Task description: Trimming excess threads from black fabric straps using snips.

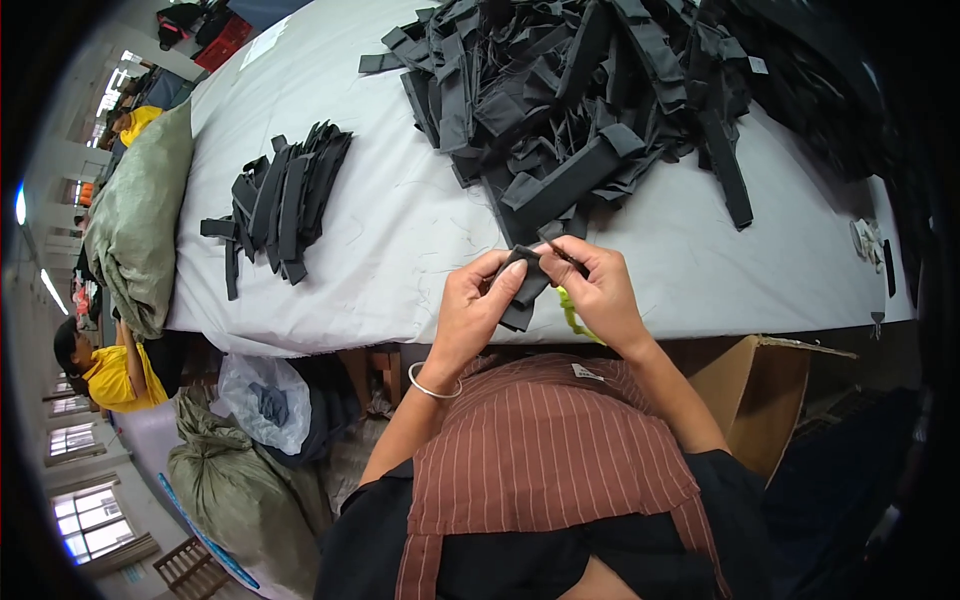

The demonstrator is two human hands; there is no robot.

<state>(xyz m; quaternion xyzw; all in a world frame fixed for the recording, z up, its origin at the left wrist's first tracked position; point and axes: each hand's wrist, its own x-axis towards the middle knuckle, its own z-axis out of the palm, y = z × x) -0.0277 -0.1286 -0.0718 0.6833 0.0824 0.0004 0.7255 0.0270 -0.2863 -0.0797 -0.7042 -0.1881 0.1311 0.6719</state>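
On the far left is a person in a yellow shirt (pixel 120 378). A big, fat green sack (pixel 145 220) sits at the left edge of the white table (pixel 400 240). Next comes a small pile (pixel 290 200) of black cloth pieces. Near the front of the table, the left hand (pixel 470 305) holds a black strip (pixel 518 302). Its grip is a pinch, with the thumb on top. Just beside it, the right hand (pixel 605 295) has its grip curled around a thin dark tool (pixel 563 253), maybe small snips. I cannot tell if those fingers touch the cloth too. A bright green cord (pixel 573 315) hangs under that hand. Behind both hands is a big, messy heap (pixel 560 110) of black cloth. On the right, a brown box (pixel 750 390) stands lower than the table.

The tool is very near the cloth and the left fingers, so a slip could nick a finger or make a hole. If the left thumb gets loose, the strip could fall. The cord could catch on something and tug the tool.

The strip's long way seems to run from the tummy side out toward the heap, leaning a bit right. Its near end points back at the apron (pixel 550 450). It looks folded, so all of it may not show.
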